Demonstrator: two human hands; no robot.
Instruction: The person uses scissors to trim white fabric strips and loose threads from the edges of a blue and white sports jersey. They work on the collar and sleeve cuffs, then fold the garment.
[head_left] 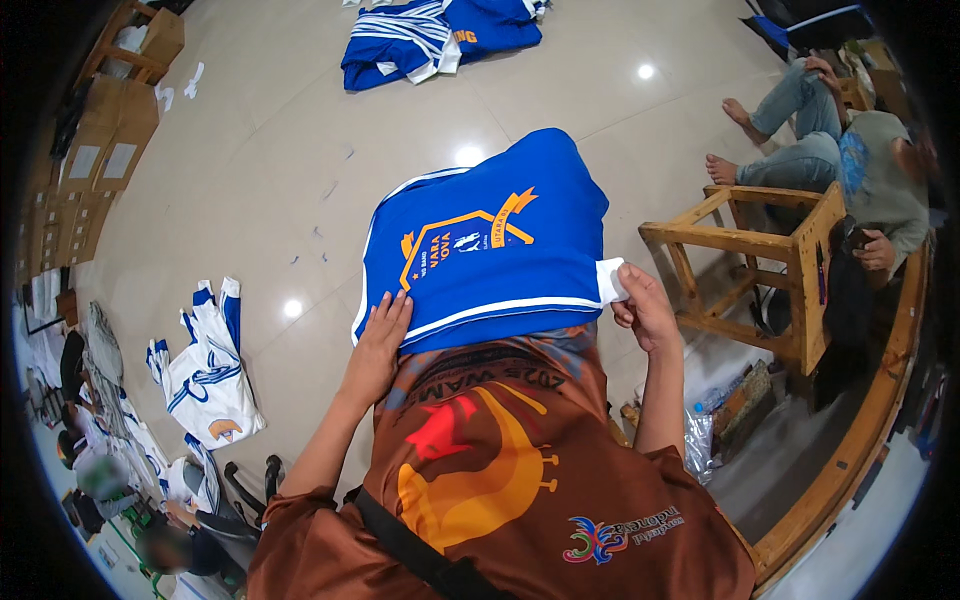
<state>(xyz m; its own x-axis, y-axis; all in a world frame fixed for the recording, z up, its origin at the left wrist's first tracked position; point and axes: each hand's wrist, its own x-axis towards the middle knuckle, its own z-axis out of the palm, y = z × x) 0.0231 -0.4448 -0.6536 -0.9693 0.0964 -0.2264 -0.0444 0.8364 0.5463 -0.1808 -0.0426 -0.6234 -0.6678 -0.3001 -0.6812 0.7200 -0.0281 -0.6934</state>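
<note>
A blue long-sleeved top (560, 225) with white stripes and an orange crest lies across my lap, part of it folded over. One sleeve runs along the side nearest me and ends in a white cuff (609, 281). My right hand (645, 305) pinches that cuff between thumb and fingers. At the near left corner, my left hand (385, 340) rests flat on the fabric with its fingers stretched out. The underside of the top is hidden.
Blue and white garments (440, 40) lie on the tiled floor ahead, and a white one (212, 375) at left. Cardboard boxes (100, 140) stand at far left. A wooden stool (745, 240) is at right beside a seated person (885, 180). Other people sit at lower left.
</note>
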